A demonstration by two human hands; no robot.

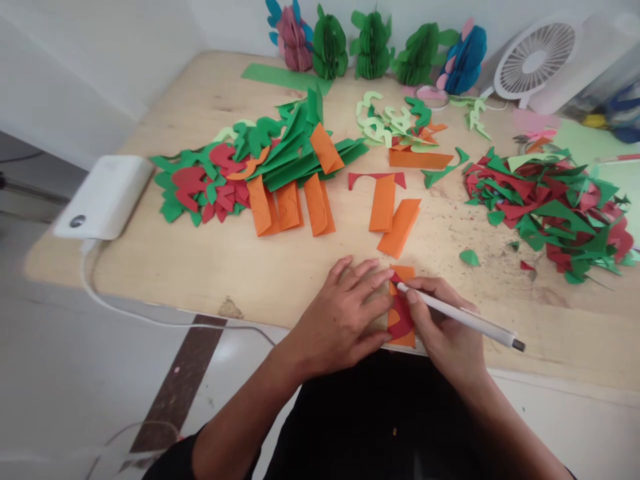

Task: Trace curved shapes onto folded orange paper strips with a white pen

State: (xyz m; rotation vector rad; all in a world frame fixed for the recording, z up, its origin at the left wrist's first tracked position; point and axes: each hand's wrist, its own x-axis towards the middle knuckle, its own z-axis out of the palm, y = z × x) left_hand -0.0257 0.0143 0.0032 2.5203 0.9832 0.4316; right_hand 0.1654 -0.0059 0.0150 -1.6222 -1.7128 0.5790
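My right hand grips a white pen, its tip at the edge of a dark red paper shape. That shape lies on an orange paper strip at the table's front edge. Fingers spread, my left hand rests flat beside the strip, its fingertips touching the papers' left side. Just beyond are two folded orange pieces, one leaning across the other. More folded orange papers lie to the left, some with drawn curved lines.
Green and red cutouts lie left, scraps heap right. Paper figures and a white fan stand at the back. A white box sits on the left edge, its cable running along the front.
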